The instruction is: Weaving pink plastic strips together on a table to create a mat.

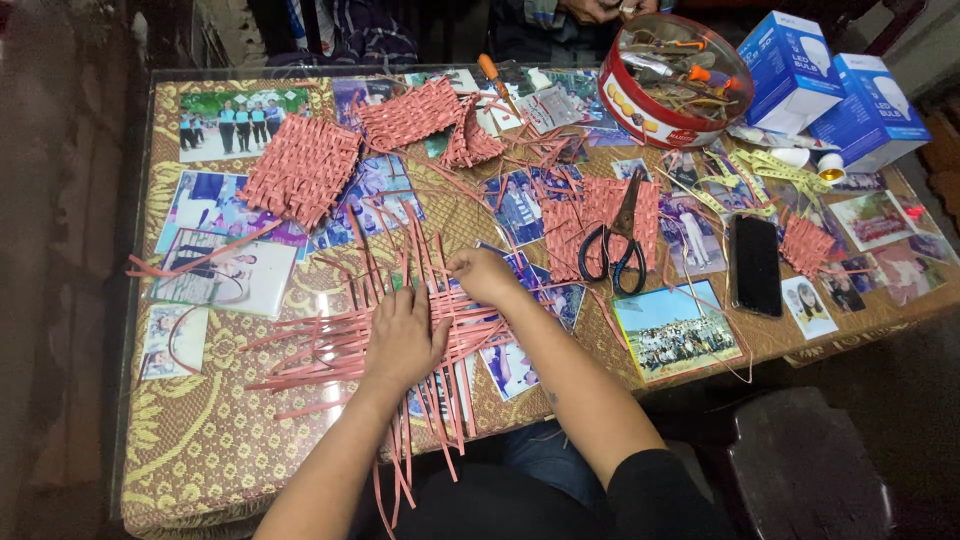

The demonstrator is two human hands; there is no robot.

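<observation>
My left hand (403,338) lies flat, palm down, on a loose weave of pink paper strips (330,345) at the near middle of the glass-topped table (200,440). Its fingers press the crossing strips. My right hand (484,275) sits just right of it, fingers curled and pinching a strip at the weave's upper right corner. Long strip ends stick out on all sides and hang over the near edge.
Finished pink woven squares (300,168) lie at the far left and middle. Black-handled scissors (615,245) rest on another woven piece. A black phone (756,265), yellow tape measure (770,170), red round tin (672,75) of tools, two blue boxes (835,85) and an orange screwdriver (497,82) stand right.
</observation>
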